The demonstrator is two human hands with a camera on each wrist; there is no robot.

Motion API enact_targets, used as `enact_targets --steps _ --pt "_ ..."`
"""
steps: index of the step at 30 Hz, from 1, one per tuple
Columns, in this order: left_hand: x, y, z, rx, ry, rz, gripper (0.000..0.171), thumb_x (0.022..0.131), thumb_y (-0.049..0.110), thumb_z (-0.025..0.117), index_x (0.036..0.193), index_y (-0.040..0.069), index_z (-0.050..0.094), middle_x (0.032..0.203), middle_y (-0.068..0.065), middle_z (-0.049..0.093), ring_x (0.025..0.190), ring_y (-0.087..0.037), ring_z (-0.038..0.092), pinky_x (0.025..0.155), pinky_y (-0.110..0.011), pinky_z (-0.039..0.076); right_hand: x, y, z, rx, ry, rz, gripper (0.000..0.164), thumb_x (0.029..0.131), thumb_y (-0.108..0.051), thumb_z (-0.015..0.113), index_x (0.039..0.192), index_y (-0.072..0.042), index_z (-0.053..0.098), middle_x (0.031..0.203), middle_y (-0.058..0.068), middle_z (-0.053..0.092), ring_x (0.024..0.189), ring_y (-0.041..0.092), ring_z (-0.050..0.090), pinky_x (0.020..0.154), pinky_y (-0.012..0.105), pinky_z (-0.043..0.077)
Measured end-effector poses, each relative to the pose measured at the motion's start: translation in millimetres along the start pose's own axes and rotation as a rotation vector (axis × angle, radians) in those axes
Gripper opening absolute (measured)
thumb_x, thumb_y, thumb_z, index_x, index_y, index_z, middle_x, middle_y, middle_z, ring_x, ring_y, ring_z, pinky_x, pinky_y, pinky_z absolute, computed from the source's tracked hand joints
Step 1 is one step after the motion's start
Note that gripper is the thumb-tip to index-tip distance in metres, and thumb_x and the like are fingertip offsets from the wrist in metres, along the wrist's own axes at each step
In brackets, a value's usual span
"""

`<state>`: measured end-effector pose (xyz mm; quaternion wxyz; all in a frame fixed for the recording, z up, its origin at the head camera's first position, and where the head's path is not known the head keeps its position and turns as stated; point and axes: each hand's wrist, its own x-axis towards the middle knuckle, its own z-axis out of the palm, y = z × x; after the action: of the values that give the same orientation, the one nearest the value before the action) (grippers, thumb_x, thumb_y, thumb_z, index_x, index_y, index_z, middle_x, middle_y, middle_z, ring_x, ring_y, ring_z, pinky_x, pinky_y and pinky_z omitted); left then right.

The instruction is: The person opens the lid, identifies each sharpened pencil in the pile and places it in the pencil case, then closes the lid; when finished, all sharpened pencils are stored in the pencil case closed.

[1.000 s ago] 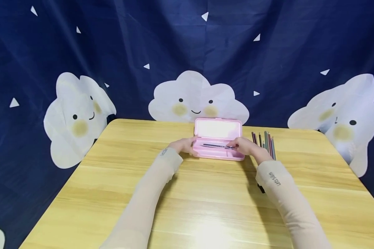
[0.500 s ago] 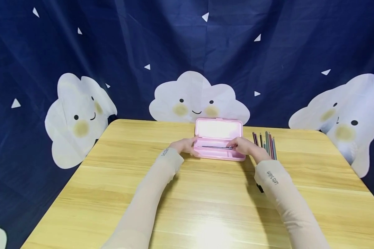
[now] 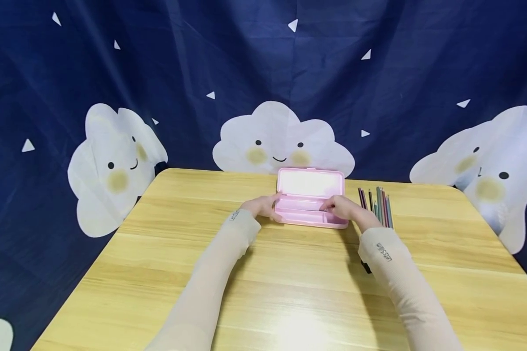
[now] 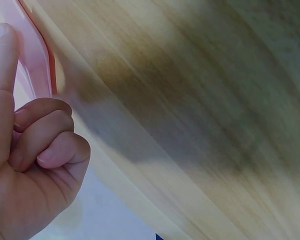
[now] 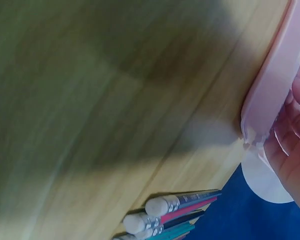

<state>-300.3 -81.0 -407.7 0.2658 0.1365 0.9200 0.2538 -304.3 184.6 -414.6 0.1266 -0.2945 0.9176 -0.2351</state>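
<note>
A pink pencil case [image 3: 302, 218] lies with its lid up near the back of the table. My left hand [image 3: 264, 206] grips its left end; in the left wrist view the thumb [image 4: 5, 55] lies along the case wall and the other fingers are curled. My right hand [image 3: 341, 206] reaches into the case's back compartment from the right, fingertips pinched down behind the divider. A small dark bit of a pencil [image 3: 322, 210] shows at those fingertips; the rest is hidden in the compartment. In the right wrist view the right fingers [image 5: 290, 125] curl over the case's end.
Several pencils [image 3: 381, 207] with white erasers lie side by side right of the case, close by the right wrist. A dark blue curtain [image 3: 263, 58] with printed clouds hangs behind the wooden table [image 3: 167, 224].
The dark pencil, seen lying across the case's opening a second ago, has gone down behind the divider with the right fingertips. The left hand stays on the case's left end.
</note>
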Motion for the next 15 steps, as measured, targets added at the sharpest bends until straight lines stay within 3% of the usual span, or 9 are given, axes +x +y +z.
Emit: enact_targets --steps 4,8,10,15 --pt "-0.2 1.0 1.0 -0.006 -0.003 -0.004 0.104 0.073 0.037 0.074 0.148 0.025 0.003 0.138 -0.012 0.043 0.120 -0.024 0.046 0.113 -0.038 0.015 0.7 0.2 1.6 -0.005 0.025 0.011 0.024 0.084 0.010 0.046 0.092 0.005 0.069 0.094 0.019 0.068 0.093 0.030 0.060 0.085 0.042 0.049" --pt "-0.7 -0.1 1.2 -0.012 0.009 0.008 0.103 0.074 0.037 0.074 0.148 0.025 0.003 0.145 -0.011 0.032 0.134 -0.025 0.029 0.113 -0.039 0.015 1.0 -1.4 0.9 -0.004 0.041 0.020 0.025 0.083 0.010 0.046 0.090 0.004 0.069 0.092 0.017 0.068 0.086 0.026 0.059 0.079 0.039 0.050" --pt "-0.5 -0.6 1.3 -0.014 0.013 0.009 0.103 0.074 0.037 0.074 0.148 0.026 0.003 0.147 -0.010 0.028 0.136 -0.026 0.021 0.113 -0.040 0.015 -0.7 -1.9 0.4 0.003 0.051 0.026 0.023 0.084 0.009 0.047 0.092 0.005 0.068 0.094 0.019 0.067 0.087 0.028 0.059 0.080 0.040 0.049" --pt "0.9 -0.2 1.5 -0.008 0.010 0.003 0.103 0.074 0.037 0.074 0.148 0.026 0.003 0.146 -0.011 0.031 0.136 -0.025 0.022 0.112 -0.039 0.015 -8.3 0.6 -3.0 0.033 0.104 0.032 0.020 0.087 0.005 0.050 0.101 0.008 0.065 0.104 0.024 0.063 0.097 0.034 0.056 0.087 0.045 0.046"
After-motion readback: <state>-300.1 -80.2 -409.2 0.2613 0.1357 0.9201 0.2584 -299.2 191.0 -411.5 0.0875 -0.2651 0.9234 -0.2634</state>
